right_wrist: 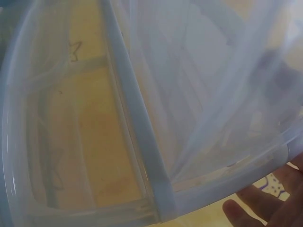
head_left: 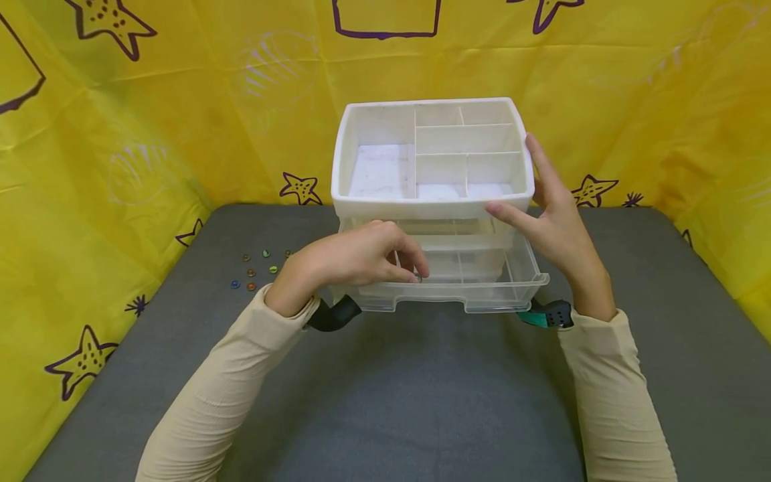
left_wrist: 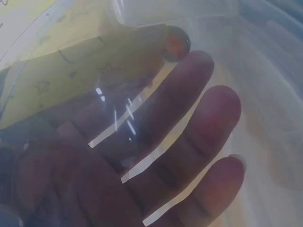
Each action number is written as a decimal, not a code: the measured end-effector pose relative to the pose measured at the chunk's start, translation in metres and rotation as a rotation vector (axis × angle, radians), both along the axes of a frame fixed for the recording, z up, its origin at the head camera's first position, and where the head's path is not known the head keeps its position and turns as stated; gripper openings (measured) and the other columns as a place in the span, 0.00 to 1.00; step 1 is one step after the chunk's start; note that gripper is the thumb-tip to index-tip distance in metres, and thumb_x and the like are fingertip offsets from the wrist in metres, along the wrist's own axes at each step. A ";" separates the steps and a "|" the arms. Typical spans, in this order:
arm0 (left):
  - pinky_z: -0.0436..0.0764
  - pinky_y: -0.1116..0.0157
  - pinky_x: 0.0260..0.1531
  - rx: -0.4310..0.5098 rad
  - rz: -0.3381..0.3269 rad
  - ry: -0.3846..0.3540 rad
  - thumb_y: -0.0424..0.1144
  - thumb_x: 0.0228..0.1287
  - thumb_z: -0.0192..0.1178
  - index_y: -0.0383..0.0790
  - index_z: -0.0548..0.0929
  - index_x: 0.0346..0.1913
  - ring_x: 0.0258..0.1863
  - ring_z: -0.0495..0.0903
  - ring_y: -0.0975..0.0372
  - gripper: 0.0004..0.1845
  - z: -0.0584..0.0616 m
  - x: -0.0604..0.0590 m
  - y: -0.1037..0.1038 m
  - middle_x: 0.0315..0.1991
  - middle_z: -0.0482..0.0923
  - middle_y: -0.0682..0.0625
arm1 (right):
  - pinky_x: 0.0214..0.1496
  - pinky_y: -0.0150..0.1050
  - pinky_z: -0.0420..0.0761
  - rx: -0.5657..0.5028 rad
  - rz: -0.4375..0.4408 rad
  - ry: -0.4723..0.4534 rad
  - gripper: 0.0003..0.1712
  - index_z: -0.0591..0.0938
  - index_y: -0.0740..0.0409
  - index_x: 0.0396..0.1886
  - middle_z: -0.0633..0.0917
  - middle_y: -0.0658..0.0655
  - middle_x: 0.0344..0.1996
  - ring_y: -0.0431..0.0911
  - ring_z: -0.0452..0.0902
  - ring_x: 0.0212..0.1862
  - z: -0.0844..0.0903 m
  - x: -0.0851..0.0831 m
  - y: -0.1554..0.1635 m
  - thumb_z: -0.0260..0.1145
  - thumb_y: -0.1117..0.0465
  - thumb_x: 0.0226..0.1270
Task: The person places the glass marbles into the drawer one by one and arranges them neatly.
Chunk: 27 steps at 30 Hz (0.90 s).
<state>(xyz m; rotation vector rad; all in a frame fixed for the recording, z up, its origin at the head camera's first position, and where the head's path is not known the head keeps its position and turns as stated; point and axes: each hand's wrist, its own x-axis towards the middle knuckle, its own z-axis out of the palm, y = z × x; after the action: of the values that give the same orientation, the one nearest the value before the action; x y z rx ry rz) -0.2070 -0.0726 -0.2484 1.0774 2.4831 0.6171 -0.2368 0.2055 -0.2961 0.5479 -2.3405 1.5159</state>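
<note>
1. Scene per head view: white organizer (head_left: 432,161) with divided top tray sits at the far middle of the grey table (head_left: 385,395). Its clear drawer (head_left: 476,284) is pulled out toward me. Yellow star-print backdrop (head_left: 120,134) behind.
2. My left hand (head_left: 355,258): fingers curled, thumb and fingertips pinching a small round bead (left_wrist: 176,43) right over the drawer's front-left part. Left wrist view shows the bead at the fingertip, reddish-orange w/ dark rim, seen through clear plastic; fingers (left_wrist: 208,118) lie side by side, close together.
3. My right hand (head_left: 557,221): fingers straight and slightly spread, thumb pointing left along the organizer's front right corner, other fingers up along the right wall. It braces the body, not gripping. Right wrist view gives mostly translucent plastic and 2 fingertips (right_wrist: 265,208) at the bottom edge; no more detail readable there.
4. More beads (head_left: 253,271), approx 8, assorted colours, lie loose on the table left of the organizer, well apart from both hands.
5. Judgement, step in hand: placing the pinched bead in the drawer. To do it well: keep the right hand steady so the unit doesn't slide; lower the pinch close to the drawer floor before letting go, else the bead may bounce or roll. I cannot tell which drawer section sits under it; check alignment first.
</note>
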 end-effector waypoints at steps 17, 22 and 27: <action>0.79 0.67 0.29 0.167 0.055 0.201 0.35 0.67 0.64 0.42 0.86 0.51 0.27 0.79 0.66 0.11 -0.003 0.011 -0.008 0.34 0.86 0.54 | 0.46 0.23 0.79 -0.005 0.002 -0.008 0.55 0.50 0.34 0.79 0.65 0.54 0.73 0.49 0.74 0.56 -0.001 -0.001 0.000 0.72 0.61 0.62; 0.79 0.68 0.32 0.285 0.056 0.282 0.33 0.64 0.66 0.40 0.86 0.50 0.31 0.79 0.67 0.12 -0.005 0.014 -0.015 0.34 0.85 0.54 | 0.45 0.23 0.79 -0.005 -0.001 -0.008 0.55 0.49 0.35 0.80 0.65 0.53 0.73 0.49 0.74 0.56 -0.001 0.000 0.000 0.73 0.61 0.62; 0.80 0.66 0.38 0.361 0.062 0.351 0.33 0.63 0.67 0.40 0.87 0.49 0.36 0.80 0.67 0.11 -0.007 0.017 -0.023 0.38 0.86 0.54 | 0.45 0.22 0.79 -0.008 0.007 -0.003 0.56 0.49 0.35 0.80 0.64 0.53 0.74 0.50 0.74 0.56 -0.001 -0.001 0.000 0.73 0.62 0.61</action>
<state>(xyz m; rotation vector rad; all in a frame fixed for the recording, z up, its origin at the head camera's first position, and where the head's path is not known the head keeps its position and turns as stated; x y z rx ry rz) -0.1901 -0.0956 -0.2556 1.3417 2.7798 1.0007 -0.2378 0.2054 -0.2970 0.5529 -2.3360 1.5294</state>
